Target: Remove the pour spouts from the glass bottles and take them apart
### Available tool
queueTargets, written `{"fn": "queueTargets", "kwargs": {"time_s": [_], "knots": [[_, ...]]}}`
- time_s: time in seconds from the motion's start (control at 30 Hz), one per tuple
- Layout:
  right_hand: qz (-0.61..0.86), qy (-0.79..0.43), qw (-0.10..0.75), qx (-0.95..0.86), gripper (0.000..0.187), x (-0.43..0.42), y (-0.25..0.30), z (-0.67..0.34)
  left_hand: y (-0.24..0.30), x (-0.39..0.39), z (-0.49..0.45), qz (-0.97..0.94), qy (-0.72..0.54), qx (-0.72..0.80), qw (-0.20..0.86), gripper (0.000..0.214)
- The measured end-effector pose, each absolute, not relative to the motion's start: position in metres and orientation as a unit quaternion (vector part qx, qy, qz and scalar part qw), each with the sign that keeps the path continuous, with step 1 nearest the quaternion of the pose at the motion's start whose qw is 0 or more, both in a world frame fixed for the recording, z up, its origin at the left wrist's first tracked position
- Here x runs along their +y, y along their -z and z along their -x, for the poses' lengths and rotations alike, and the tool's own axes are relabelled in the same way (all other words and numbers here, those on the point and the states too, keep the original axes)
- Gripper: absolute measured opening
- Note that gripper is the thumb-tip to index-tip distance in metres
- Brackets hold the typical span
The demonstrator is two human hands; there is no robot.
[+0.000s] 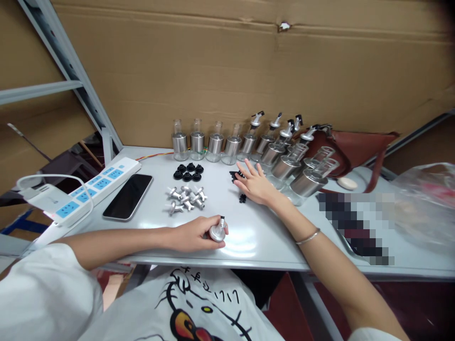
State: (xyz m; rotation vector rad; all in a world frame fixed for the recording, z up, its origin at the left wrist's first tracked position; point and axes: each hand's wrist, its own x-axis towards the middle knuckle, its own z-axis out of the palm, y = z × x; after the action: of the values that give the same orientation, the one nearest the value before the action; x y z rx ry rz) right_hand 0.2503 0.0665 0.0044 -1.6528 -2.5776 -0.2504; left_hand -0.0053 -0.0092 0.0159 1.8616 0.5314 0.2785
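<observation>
My left hand rests near the table's front edge, closed around a silver metal pourer cap with its spout pointing up. My right hand reaches farther back, fingers spread over a small pile of little black parts; a few more black bits lie by its heel. A heap of silver spouts and several black rubber stoppers lie between the hands and the back row. Glass bottles with steel collars stand along the cardboard wall; the bottles at the right carry pourer tops.
A black phone lies face up at the left beside a white power strip with blue sockets. A brown leather bag sits at the back right, a clear plastic bag at far right. The grey table ends just before my body.
</observation>
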Motion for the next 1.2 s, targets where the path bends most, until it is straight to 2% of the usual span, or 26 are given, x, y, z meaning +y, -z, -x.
{"fn": "queueTargets", "kwargs": {"time_s": [0.27,0.43,0.6,0.73,0.87,1.0,1.1,1.2], "knots": [[0.525,0.110,0.033,-0.844,0.050,0.067,-0.005,-0.250,-0.016,-0.009,0.005,-0.794,-0.123,0.224,0.552,0.019],[0.526,0.130,0.057,-0.838,0.056,0.073,-0.004,-0.248,-0.016,-0.010,0.005,-0.792,-0.125,0.222,0.555,0.018],[0.531,0.113,0.055,-0.838,0.057,0.078,-0.001,-0.246,-0.016,-0.009,0.005,-0.787,-0.120,0.227,0.561,0.019],[0.522,0.125,0.099,-0.838,0.057,0.075,-0.009,-0.249,-0.015,-0.009,0.005,-0.783,-0.119,0.237,0.563,0.022],[0.413,0.183,0.201,-0.869,0.054,0.063,-0.023,-0.248,-0.015,-0.007,0.005,-0.769,-0.125,0.237,0.580,0.023],[0.227,0.288,0.301,-0.880,0.038,0.047,-0.026,-0.235,-0.016,-0.005,0.006,-0.752,-0.129,0.226,0.605,0.028],[0.128,0.345,0.329,-0.870,0.025,0.036,-0.026,-0.221,-0.016,-0.003,0.006,-0.731,-0.138,0.219,0.631,0.033],[0.093,0.374,0.325,-0.864,0.016,0.026,-0.030,-0.210,-0.016,-0.001,0.006,-0.716,-0.157,0.212,0.647,0.033]]}}
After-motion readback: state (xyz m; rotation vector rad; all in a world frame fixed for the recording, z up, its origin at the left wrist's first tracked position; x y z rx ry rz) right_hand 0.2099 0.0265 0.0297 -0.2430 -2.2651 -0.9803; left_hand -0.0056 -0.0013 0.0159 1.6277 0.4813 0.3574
